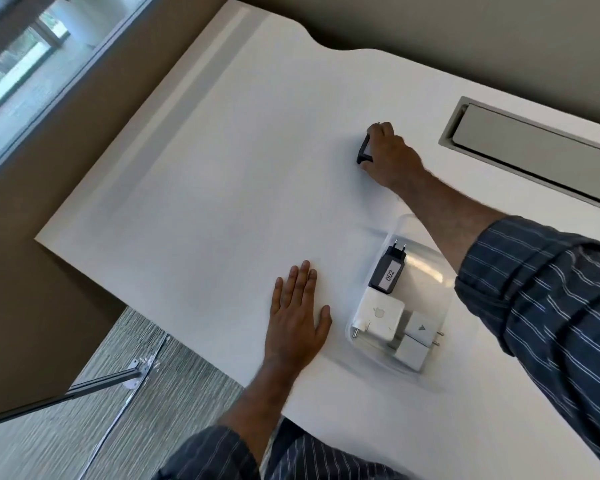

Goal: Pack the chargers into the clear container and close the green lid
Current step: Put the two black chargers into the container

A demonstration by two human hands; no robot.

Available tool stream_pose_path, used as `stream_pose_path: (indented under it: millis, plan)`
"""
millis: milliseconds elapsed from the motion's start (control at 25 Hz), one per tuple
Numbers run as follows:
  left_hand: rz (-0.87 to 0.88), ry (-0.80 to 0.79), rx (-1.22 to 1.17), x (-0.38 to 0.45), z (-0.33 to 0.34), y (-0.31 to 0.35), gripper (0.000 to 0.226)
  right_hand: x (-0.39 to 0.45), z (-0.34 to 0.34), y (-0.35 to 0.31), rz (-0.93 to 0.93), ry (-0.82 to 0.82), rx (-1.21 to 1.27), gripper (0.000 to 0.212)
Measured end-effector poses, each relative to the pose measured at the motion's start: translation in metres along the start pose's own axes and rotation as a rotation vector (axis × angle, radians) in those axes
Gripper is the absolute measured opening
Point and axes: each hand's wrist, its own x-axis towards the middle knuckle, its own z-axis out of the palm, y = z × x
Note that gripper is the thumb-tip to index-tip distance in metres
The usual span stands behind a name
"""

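The container [426,271] lies on the tabletop [205,185] near the front edge, open at the top, with no green lid anywhere in view. Inside it I count four chargers: a black one labelled 002 [388,271] with its pins pointing away from the person, a large white one [380,315] just in front of it, and two small white ones [421,327] [409,353] beside that, pins towards the container's right wall. They lie flat and close together at the near end, probably to leave the far end free for more.

A fifth charger, dark [363,148], sits well apart, further back on the tabletop. The right hand [390,155] reaches over the container and curls round it, fingers over the top and thumb low, so most of it is hidden; whether it has left the surface I cannot tell. This looks like the pick-up for the last charger visible outside.

The left hand [297,317] lies flat, fingers straight, holding nothing, just beside the container's left wall, likely bracing the body during the long reach.

A grey recessed hatch [541,147] lies at the far right.
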Motion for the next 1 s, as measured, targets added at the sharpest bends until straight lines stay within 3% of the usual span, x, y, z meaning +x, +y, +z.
stream_pose_path:
  millis: [240,640,1000]
  plan:
    - [0.007,0.015,-0.013,-0.001,0.000,0.000,0.070,-0.008,-0.014,0.003,-0.024,-0.009,0.066,0.059]
    - [0.005,-0.023,-0.030,-0.002,-0.005,0.000,0.069,-0.105,-0.071,0.008,-0.118,0.158,0.196,0.040]
    - [0.020,-0.018,-0.031,-0.004,-0.005,-0.001,0.068,-0.240,-0.084,-0.006,-0.097,0.209,0.289,0.057]
